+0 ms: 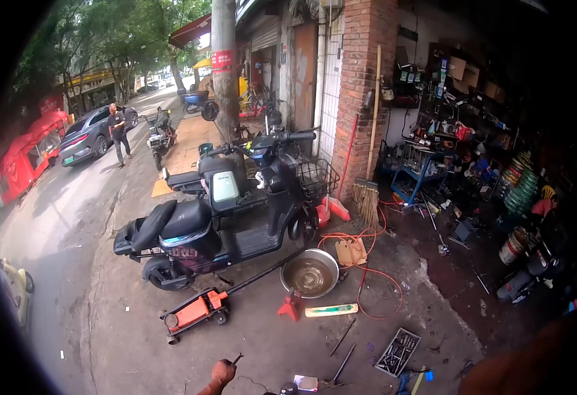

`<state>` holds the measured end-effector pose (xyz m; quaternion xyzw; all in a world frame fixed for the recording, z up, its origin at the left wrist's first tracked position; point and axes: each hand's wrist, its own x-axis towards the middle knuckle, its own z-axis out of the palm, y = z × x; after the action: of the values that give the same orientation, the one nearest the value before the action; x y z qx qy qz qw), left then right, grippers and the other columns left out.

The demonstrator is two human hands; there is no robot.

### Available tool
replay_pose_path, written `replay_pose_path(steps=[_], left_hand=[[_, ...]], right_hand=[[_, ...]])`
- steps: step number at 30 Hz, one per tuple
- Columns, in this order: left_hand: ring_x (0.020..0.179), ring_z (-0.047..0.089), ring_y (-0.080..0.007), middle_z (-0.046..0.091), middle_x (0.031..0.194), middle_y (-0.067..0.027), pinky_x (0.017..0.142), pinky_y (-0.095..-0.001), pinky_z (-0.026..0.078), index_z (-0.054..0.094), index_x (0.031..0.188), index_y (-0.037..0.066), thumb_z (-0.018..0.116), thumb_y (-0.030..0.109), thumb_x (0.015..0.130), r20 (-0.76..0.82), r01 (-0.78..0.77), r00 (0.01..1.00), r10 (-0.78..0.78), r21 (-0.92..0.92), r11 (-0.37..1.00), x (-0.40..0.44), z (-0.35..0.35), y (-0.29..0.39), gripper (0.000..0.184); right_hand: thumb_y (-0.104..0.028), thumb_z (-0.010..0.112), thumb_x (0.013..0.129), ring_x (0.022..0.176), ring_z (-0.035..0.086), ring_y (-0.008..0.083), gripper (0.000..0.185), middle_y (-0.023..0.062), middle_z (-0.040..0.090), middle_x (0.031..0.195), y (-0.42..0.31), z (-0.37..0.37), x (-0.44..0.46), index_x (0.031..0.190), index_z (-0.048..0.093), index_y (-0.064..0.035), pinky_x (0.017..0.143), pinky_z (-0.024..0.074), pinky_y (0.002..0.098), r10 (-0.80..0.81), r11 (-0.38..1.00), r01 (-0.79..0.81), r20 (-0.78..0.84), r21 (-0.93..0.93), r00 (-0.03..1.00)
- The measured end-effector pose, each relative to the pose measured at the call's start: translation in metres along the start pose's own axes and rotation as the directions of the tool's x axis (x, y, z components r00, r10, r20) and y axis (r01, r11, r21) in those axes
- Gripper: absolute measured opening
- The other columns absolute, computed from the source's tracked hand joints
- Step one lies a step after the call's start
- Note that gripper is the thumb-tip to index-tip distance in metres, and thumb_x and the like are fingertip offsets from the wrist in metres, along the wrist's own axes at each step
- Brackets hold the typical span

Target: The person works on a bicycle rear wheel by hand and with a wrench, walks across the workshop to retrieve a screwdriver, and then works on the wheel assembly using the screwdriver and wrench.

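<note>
Grey pavement [130, 352] lies before you, beside a cluttered workshop [456, 122], under a black scooter [252, 241] and orange floor jack [191, 313]. Your right hand's state can't be told; above the pavement, your left hand [223, 373] clamps a small dark tool [238, 359].

One wide head-worn view, forward and down across pavement [127, 349], nearest scooter [252, 242] at middle distance

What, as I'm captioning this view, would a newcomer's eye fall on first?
Probably the black scooter parked near the middle of the picture. Just below it, the orange floor jack stands out brightly, with a wide metal basin up to its right. Near the bottom edge, the left hand grips a small dark tool.
</note>
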<state>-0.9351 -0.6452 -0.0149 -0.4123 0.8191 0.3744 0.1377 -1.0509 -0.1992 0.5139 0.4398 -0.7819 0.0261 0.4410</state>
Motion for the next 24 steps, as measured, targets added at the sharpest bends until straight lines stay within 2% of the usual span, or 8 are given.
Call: replay_pose_path(steps=[4,7,12,15,17,19,20,24], left_hand=[[0.076,0.069,-0.0328,0.069,0.080,-0.0213,0.070,-0.0417,0.055,0.069,0.091,-0.003,0.062,0.021,0.078,0.015,-0.084,0.996,0.086,-0.103,0.991,0.033,0.076,0.000,0.028],[0.040,0.053,-0.0165,0.058,0.056,-0.0083,0.035,-0.0311,0.042,0.063,0.077,-0.002,0.066,0.011,0.081,0.182,-0.007,0.980,0.080,-0.371,0.929,-0.004,0.088,0.061,0.014],[0.039,0.045,-0.0140,0.052,0.051,-0.0050,0.035,-0.0332,0.035,0.057,0.067,-0.001,0.057,0.013,0.079,0.285,-0.123,0.938,0.199,-0.263,0.957,-0.016,0.140,0.109,0.018],[0.039,0.045,-0.0148,0.052,0.053,-0.0044,0.034,-0.0327,0.033,0.059,0.076,-0.002,0.059,0.008,0.079,0.259,-0.001,0.965,0.053,-0.198,0.980,-0.023,0.180,0.156,0.011],[0.038,0.045,-0.0149,0.052,0.053,-0.0041,0.034,-0.0318,0.032,0.060,0.079,-0.002,0.059,0.006,0.079,0.265,0.041,0.964,0.018,-0.216,0.976,-0.031,0.202,0.167,0.008],[0.038,0.045,-0.0148,0.051,0.053,-0.0039,0.034,-0.0308,0.032,0.061,0.082,-0.002,0.059,0.004,0.078,0.276,0.067,0.961,0.022,-0.310,0.948,-0.041,0.224,0.193,0.008],[0.037,0.045,-0.0143,0.050,0.052,-0.0036,0.034,-0.0303,0.032,0.060,0.081,-0.002,0.059,0.004,0.078,0.248,0.072,0.969,0.010,-0.318,0.946,-0.057,0.232,0.223,0.007],[0.039,0.045,-0.0139,0.049,0.052,-0.0030,0.034,-0.0304,0.032,0.059,0.081,-0.002,0.058,0.003,0.077,0.277,0.100,0.961,-0.012,-0.306,0.947,-0.093,0.263,0.272,0.007]], right_hand=[[-0.022,0.063,0.089,0.093,0.061,0.0286,0.040,0.0160,0.062,0.102,0.040,0.002,-0.002,0.120,0.055,0.0007,0.083,0.0494,0.0400,-0.004,0.999,0.006,0.044,-0.040,0.999],[-0.022,0.064,0.088,0.091,0.061,0.0288,0.039,0.0161,0.063,0.099,0.073,-0.009,-0.021,0.119,0.056,0.0008,0.081,0.0500,0.0403,-0.011,0.999,0.013,0.053,-0.037,0.999],[-0.022,0.066,0.086,0.087,0.062,0.0292,0.038,0.0161,0.064,0.095,0.119,-0.043,-0.064,0.116,0.057,0.0009,0.078,0.0509,0.0410,0.056,0.997,-0.053,-0.054,0.055,0.997],[-0.022,0.067,0.085,0.084,0.063,0.0294,0.038,0.0162,0.065,0.092,0.163,-0.018,-0.131,0.114,0.058,0.0009,0.077,0.0514,0.0414,0.259,0.963,-0.251,-0.084,0.095,0.962],[-0.017,0.070,0.083,0.082,0.063,0.0295,0.032,0.0142,0.064,0.090,0.206,0.027,-0.201,0.109,0.062,-0.0004,0.074,0.0511,0.0383,0.543,0.831,-0.545,0.050,0.110,0.838],[-0.023,0.069,0.082,0.097,0.062,0.0375,0.036,0.0179,0.064,0.110,0.225,0.079,-0.305,0.111,0.061,-0.0037,0.081,0.0510,0.0429,0.808,0.488,-0.873,0.368,0.023,0.461],[-0.026,0.065,0.085,0.100,0.061,0.0386,0.036,0.0186,0.063,0.113,0.228,0.097,-0.361,0.114,0.060,-0.0045,0.084,0.0500,0.0456,0.792,0.371,-0.928,0.511,0.030,0.333],[-0.033,0.064,0.086,0.097,0.063,0.0348,0.037,0.0154,0.066,0.104,0.170,0.111,-0.525,0.112,0.061,-0.0076,0.080,0.0504,0.0426,0.619,0.283,-0.946,0.784,-0.157,0.055]])
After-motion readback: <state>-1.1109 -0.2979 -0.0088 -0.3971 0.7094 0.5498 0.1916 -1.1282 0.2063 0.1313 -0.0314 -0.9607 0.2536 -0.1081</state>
